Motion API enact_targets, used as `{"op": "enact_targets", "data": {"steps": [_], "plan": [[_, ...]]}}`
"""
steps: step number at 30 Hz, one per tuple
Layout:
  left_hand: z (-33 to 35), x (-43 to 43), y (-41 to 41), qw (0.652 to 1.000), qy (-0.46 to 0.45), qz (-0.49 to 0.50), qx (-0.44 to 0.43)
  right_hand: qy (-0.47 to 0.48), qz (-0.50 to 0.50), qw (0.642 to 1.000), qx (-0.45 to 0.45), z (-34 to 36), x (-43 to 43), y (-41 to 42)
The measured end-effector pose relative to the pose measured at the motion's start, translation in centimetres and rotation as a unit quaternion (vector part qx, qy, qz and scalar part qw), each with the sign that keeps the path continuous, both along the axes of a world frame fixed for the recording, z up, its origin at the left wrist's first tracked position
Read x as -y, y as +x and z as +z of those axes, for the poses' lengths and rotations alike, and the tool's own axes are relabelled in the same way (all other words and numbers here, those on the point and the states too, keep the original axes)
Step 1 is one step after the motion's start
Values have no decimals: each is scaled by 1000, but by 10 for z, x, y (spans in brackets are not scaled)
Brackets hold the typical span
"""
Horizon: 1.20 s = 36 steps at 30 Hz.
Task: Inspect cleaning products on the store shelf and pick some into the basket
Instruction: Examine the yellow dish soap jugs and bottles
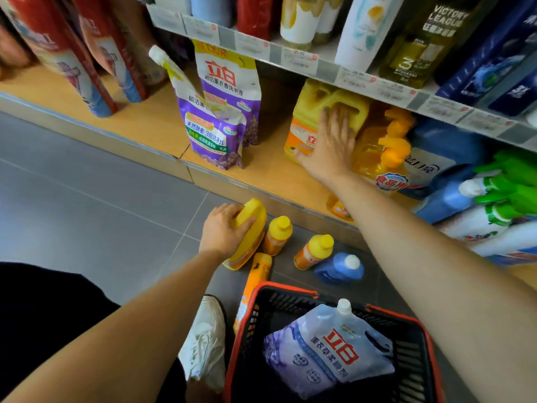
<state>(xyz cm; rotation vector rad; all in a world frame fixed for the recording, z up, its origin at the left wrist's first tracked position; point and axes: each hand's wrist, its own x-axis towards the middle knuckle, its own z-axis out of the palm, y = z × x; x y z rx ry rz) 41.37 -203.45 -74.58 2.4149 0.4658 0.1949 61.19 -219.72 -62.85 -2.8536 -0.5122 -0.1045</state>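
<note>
A yellow bottle (250, 234) on the floor just beyond the basket (290, 289) is gripped by the left hand (222, 231) — fingers curled round its top, likely for lifting — while a big yellow jug (322, 112) on the shelf is touched by the right hand (331, 144), fingers spread flat.

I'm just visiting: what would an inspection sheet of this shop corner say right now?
Surface: grey tiled floor; wooden bottom shelf.
Job's things: black basket with red rim holds one purple-white refill pouch; yellow jug on the shelf.
Clutter: yellow bottle, two small orange bottles, blue bottle on the floor.
Grippers: left hand grips the yellow bottle; right hand rests on the jug.
Cables: nothing seen.
Surroundings: price tags, white shoe.
</note>
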Motion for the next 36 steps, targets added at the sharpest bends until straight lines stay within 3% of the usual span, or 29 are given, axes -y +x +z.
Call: {"op": "enact_targets", "data": {"steps": [7, 12, 17, 23, 27, 36], "plan": [[-6, 6, 5, 1000, -5, -3, 12, 120, 46, 984, 126, -2, 22, -38], [-5, 8, 6, 1000, -28, 9, 11, 245, -26, 963, 110, 7, 28, -60], [-4, 8, 5, 999, -32, 10, 6, 174, -79, 970, 152, 13, 31, -60], [-5, 9, 5, 999, -40, 12, 1, 70, 27, 985, 155, 19, 38, -56], [-5, 8, 5, 999, -45, 12, -3, 14, 73, 994, 77, 19, 29, -54], [16, 9, 6, 994, -85, 5, -62, 131, 22, 990, -35, 65, 22, -33]]}}
